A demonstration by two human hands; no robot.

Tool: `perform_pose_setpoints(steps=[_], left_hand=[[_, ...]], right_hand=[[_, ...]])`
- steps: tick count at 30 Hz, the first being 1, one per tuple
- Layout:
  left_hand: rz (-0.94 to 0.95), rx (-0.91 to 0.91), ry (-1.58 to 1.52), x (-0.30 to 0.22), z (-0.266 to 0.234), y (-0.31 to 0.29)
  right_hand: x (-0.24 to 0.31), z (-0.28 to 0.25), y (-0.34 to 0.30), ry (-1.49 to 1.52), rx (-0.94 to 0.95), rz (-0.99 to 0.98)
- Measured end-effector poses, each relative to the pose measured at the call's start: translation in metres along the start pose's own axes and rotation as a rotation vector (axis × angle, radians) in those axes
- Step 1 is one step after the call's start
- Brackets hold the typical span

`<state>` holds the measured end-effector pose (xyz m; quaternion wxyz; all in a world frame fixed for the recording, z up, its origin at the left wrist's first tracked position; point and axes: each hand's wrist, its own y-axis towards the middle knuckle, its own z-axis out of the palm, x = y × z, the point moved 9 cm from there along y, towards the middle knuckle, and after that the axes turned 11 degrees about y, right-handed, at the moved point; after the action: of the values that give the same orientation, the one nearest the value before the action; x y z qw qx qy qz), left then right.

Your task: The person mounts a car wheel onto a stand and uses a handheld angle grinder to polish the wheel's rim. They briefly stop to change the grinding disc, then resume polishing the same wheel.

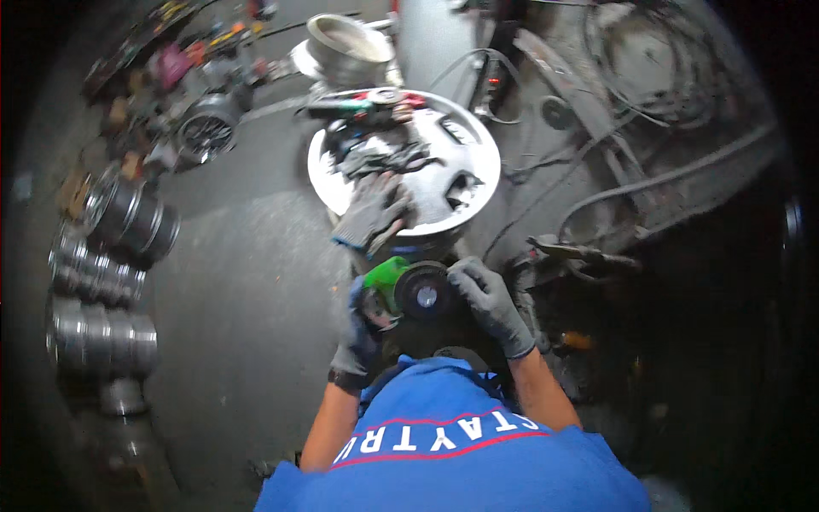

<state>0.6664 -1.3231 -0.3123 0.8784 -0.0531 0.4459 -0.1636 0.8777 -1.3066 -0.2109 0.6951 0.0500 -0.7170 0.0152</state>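
My left hand, in a grey work glove, is wrapped round a green angle grinder in front of my chest. The grinder's dark round disc faces up, with a pale centre. At the disc's right edge, my gloved right hand has its fingers curled and pressed together on the rim. Just beyond the grinder, a grey glove lies on the near edge of a white wheel; no arm shows in it. Tools and dark cloth are heaped on the wheel's face.
Stacked metal wheel rims stand at the left. Another wheel lies among clutter at the far left. Behind the white wheel is a pale rim. Hoses and cables run over the floor at the right, near a loose disc.
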Motion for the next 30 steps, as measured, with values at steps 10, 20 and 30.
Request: perform_pose_setpoints(steps=[10, 20, 30], left_hand=[[-0.154, 0.036, -0.249, 0.053, 0.066, 0.024], [0.569, 0.060, 0.519, -0.023, 0.126, -0.007], [-0.058, 0.213, -0.238, 0.014, 0.127, -0.024]], right_hand=[[-0.052, -0.038, -0.063, 0.559, -0.074, 0.278], [0.112, -0.080, -0.024, -0.452, -0.465, -0.730], [-0.008, -0.047, 0.046, 0.050, 0.179, 0.063]])
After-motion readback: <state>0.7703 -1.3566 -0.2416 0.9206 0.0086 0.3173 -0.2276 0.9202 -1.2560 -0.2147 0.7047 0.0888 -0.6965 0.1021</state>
